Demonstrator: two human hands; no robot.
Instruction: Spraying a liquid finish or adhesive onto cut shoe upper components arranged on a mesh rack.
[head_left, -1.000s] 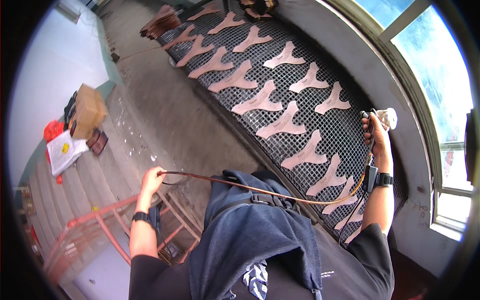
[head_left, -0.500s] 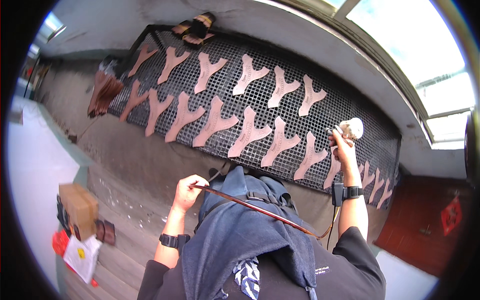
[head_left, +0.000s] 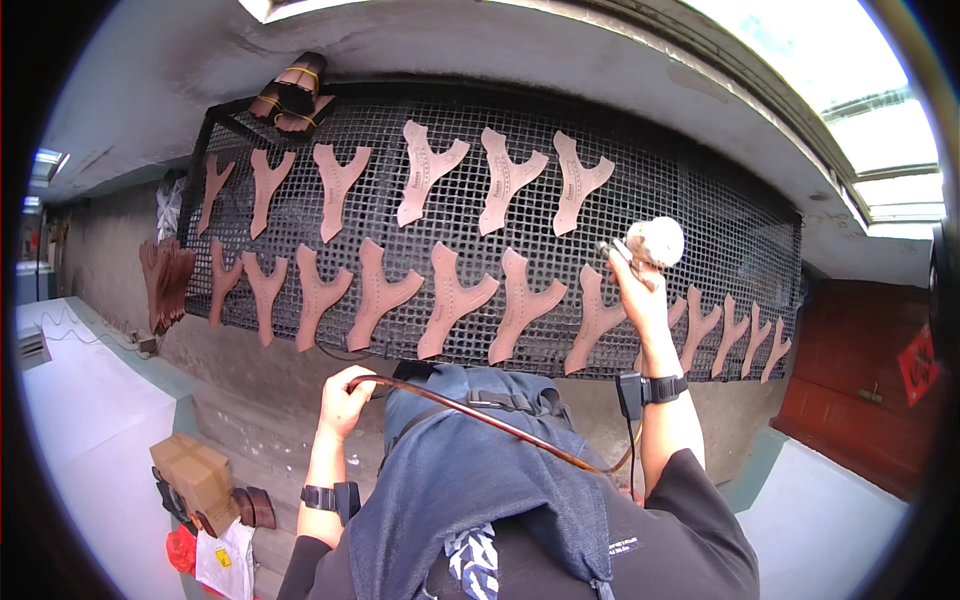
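Observation:
A spray gun (head_left: 656,242) with a round, pale cup is gripped in my right hand (head_left: 640,290). It is held over the right part of a black mesh rack (head_left: 725,225). My left hand (head_left: 346,402) is closed round a brown hose (head_left: 490,418), which runs across my lap to my right side. Flat Y-shaped leather pieces (head_left: 458,302), pinkish tan with small patterned marks, lie in two rows on the mesh. My right hand and forearm partly cover one piece of the near row. Any spray is too faint to see.
Banded bundles of leather pieces (head_left: 296,95) lie at the rack's far left corner. A brown stack (head_left: 166,285) sits at its left end. A cardboard box (head_left: 192,470) and a red bag (head_left: 181,550) are at lower left. A wall with windows runs behind; a red-brown door (head_left: 850,370) is at right.
The view has turned, so the rack looks more level. My right hand and the spray gun appear further left. My left hand keeps its hold on the hose.

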